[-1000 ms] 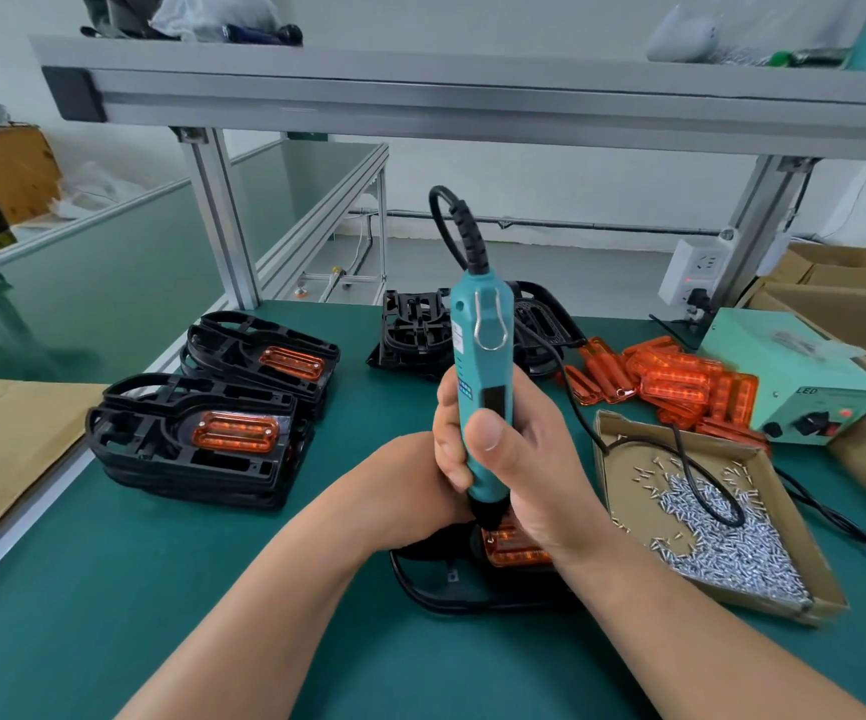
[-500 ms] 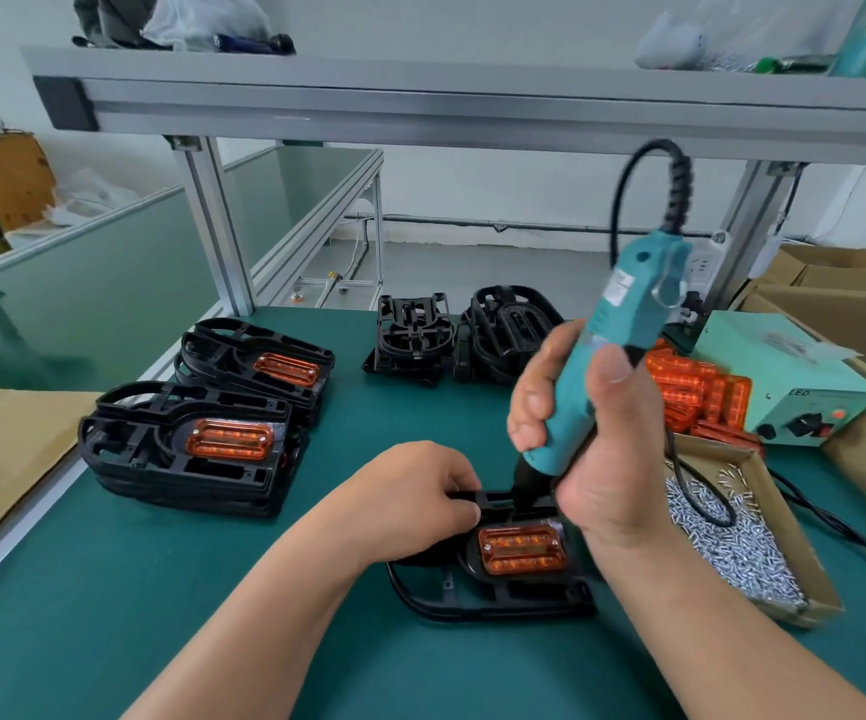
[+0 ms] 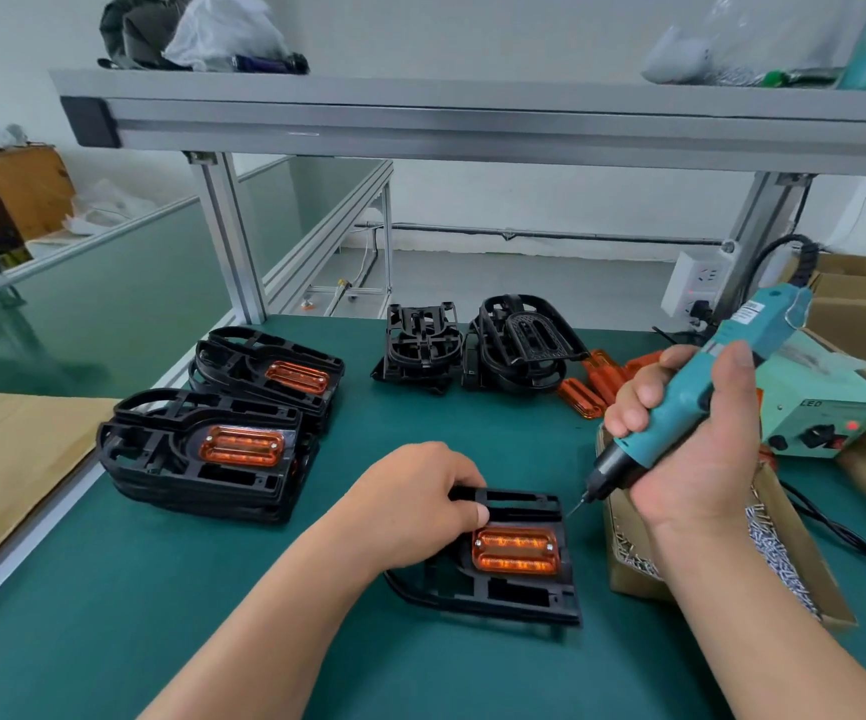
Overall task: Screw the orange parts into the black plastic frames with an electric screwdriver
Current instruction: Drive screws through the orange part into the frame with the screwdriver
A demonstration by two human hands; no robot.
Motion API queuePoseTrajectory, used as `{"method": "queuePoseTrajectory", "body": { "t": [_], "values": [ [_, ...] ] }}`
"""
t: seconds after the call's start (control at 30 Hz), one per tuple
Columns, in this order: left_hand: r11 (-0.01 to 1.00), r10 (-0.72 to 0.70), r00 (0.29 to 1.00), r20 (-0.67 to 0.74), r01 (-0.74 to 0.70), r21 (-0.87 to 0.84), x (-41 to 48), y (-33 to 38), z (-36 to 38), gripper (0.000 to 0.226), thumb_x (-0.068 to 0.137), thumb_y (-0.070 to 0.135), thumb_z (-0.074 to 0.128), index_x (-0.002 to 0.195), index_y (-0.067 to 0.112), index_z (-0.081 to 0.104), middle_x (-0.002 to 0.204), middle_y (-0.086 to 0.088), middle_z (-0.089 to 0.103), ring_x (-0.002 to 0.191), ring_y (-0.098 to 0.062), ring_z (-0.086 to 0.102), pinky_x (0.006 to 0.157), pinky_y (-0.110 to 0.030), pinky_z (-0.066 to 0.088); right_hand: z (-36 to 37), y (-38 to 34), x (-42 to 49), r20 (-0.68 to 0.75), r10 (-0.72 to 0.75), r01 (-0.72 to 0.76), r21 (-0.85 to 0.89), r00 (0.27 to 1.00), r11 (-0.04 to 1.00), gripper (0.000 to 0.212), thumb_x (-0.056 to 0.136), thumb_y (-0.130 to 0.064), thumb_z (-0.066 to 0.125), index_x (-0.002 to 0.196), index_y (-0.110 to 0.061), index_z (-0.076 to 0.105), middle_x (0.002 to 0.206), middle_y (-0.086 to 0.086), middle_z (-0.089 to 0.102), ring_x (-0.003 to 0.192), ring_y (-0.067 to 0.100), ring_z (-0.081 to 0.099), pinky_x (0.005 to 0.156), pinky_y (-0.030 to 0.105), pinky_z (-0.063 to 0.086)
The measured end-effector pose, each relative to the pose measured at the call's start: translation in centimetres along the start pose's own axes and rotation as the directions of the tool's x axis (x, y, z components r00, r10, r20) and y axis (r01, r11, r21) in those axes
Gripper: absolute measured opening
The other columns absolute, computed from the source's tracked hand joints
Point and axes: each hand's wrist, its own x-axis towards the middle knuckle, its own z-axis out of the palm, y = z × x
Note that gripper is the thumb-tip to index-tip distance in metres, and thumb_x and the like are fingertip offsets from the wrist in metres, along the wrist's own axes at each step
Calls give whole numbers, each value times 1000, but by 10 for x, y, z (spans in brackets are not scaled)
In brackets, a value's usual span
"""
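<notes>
Orange part shows 2 screws; left fingers pinch frame, right fingers grip screwdriver.

Only one word can be read: "LED", in dark letters on the front face of the pale green power box, which stands at the right edge of the bench. The electric screwdriver carries a white label near its upper end, but its print is too small to read.
</notes>
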Motion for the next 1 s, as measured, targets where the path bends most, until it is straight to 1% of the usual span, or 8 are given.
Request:
{"method": "queuePoseTrajectory", "body": {
  "t": [0.13,0.27,0.33,0.5,0.57,0.67,0.8,1.0],
  "values": [
    [1000,-6,993,-116,7,5,-1,-4,-9,10,92,34,69,101,33,72,94,14,69,93,-8,64,87,-35,56,-1,1,1,-37,5,-5,15,999,1000,40,105,-58,50,93,-21,58,74,2,46,59,18,41,57,30,38],
    [990,-8,987,-158,29,135,-5,-12,-16,23,97,37,66,119,36,71,111,11,63,118,-15,54,98,-39,50,0,3,1,-69,27,-25,33,997,999,39,104,-57,50,92,-20,56,72,1,46,59,17,42,57,29,37],
    [984,-9,983,-182,41,174,-7,-14,-21,26,98,38,65,124,36,70,115,8,59,123,-19,50,100,-40,48,0,4,0,-74,38,-35,38,997,999,40,104,-57,50,91,-20,56,72,1,45,58,16,42,57,29,36],
    [958,-6,933,-359,108,264,-20,-27,-63,26,99,37,63,125,38,70,111,12,54,116,-18,51,100,-48,49,3,7,-1,-64,42,-40,39,997,998,41,104,-59,50,93,-20,57,73,2,44,58,17,41,56,29,37],
    [934,-20,896,-443,175,311,-28,-39,-86,26,99,38,63,124,41,69,112,15,57,114,-15,52,101,-49,46,4,7,-3,-47,47,-46,35,998,998,42,101,-61,57,94,-20,57,72,1,44,57,16,41,55,29,38],
    [889,-67,841,-536,294,351,-38,-66,-120,28,99,36,64,124,44,69,118,17,62,120,-15,53,101,-44,35,5,7,-3,-11,62,-61,41,998,997,48,88,-67,71,93,-20,58,72,1,44,56,16,41,54,28,40],
    [817,-189,822,-538,436,379,-46,-101,-154,26,100,36,64,122,49,69,123,17,63,126,-17,51,101,-44,29,4,7,-4,14,66,-66,42,998,997,52,83,-68,76,93,-20,58,72,2,45,56,16,42,54,28,40],
    [790,-243,833,-497,467,398,-44,-128,-159,31,103,33,61,121,58,66,121,22,61,130,-14,48,102,-42,26,4,8,-4,3,69,-69,41,998,997,51,86,-67,74,93,-20,58,72,2,46,56,16,42,54,27,41]
  ]
}}
